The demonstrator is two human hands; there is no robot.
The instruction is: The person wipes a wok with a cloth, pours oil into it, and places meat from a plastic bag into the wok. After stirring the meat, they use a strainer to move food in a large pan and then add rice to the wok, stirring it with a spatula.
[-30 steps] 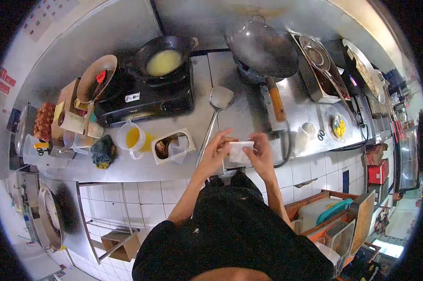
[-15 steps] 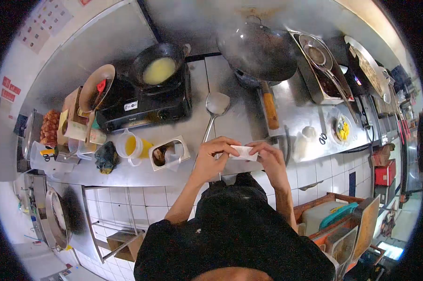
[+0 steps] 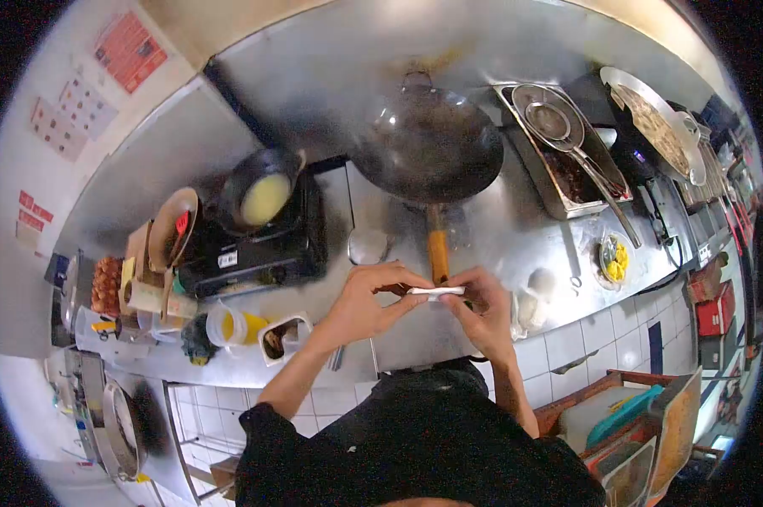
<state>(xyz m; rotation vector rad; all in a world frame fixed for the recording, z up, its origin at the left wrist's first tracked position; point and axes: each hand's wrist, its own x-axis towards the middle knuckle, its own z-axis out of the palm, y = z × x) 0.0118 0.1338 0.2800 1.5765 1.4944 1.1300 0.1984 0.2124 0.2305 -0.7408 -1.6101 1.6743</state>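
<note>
A small white folded piece, seemingly paper [image 3: 436, 291], stretches level between my two hands above the steel counter. My left hand [image 3: 371, 302] pinches its left end between thumb and fingers. At the other end, the thumb and fingers of my right hand [image 3: 481, 314] are closed on it. Just beyond my fingers is the wooden handle [image 3: 437, 245] of a large dark wok [image 3: 432, 144]. Partly hidden behind my left hand lies a wok spatula [image 3: 368, 246], its round metal head showing.
On the left, a black stove [image 3: 255, 262] bears a pan [image 3: 267, 198] with pale yellow liquid. Nearer stand a jug of yellow liquid [image 3: 233, 325] and a metal container [image 3: 285, 340]. Strainers [image 3: 550, 122] rest over a tray at right, near a bowl of yellow pieces [image 3: 615, 260].
The white piece now looks narrower, turned nearly edge-on. My hands have come up toward the wok handle in view. The whole view has shifted and tilted with my head.
</note>
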